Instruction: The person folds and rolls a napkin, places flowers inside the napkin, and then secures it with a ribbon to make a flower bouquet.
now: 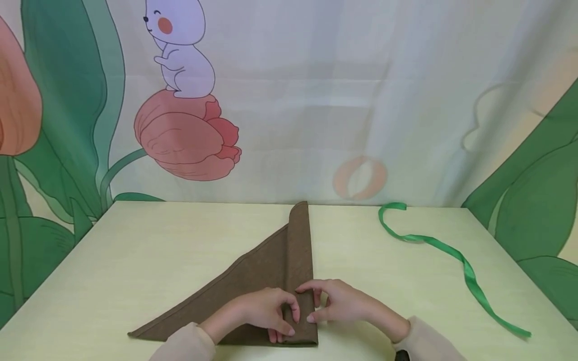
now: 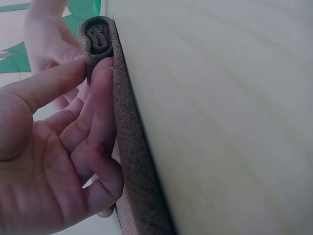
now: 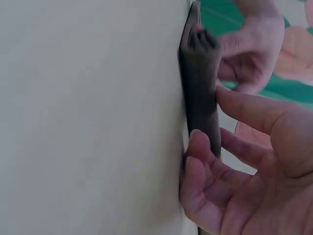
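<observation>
The left hand [image 1: 268,310] and right hand [image 1: 338,302] both pinch the roll [image 1: 299,255] in the brown cloth [image 1: 255,273] on the desk [image 1: 384,260], and it might go crooked or pop open if one pulls harder or lets go too soon.

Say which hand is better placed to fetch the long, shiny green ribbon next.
Probably the right hand, nearer the ribbon; the left hand is farther, over the partly rolled, triangular brown cloth.

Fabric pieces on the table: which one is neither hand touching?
The green ribbon, lying loose on the right of the head view; the brown cloth, partly rolled, is held by the left hand and right hand.
</observation>
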A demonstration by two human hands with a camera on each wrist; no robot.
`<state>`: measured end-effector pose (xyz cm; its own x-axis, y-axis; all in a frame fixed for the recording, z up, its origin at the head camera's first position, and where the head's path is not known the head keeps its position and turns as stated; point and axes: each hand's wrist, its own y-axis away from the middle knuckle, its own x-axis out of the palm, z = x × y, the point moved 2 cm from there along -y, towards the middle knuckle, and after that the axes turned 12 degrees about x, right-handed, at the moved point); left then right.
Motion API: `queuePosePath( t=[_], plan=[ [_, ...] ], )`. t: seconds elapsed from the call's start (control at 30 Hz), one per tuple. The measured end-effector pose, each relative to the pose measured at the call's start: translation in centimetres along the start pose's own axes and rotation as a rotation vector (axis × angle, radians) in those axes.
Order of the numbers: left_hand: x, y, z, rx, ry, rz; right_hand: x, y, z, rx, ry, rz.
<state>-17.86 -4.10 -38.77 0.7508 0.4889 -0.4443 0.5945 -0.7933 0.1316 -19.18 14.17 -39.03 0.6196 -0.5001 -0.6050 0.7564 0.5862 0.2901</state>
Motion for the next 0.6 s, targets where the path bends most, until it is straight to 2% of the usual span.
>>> queuePosePath(
  t=[0.33, 0.6],
  plan=[
    [0.0, 0.0, 0.0, -0.008, -0.060, 0.010, -2.5, -3.1, -1.5, 0.075, -0.091, 0.071],
    [-0.1, 0.0, 0.1, -0.016, -0.016, 0.017, -4.2, -5.7, -2.5, 0.117, -0.114, 0.057]
  ],
)
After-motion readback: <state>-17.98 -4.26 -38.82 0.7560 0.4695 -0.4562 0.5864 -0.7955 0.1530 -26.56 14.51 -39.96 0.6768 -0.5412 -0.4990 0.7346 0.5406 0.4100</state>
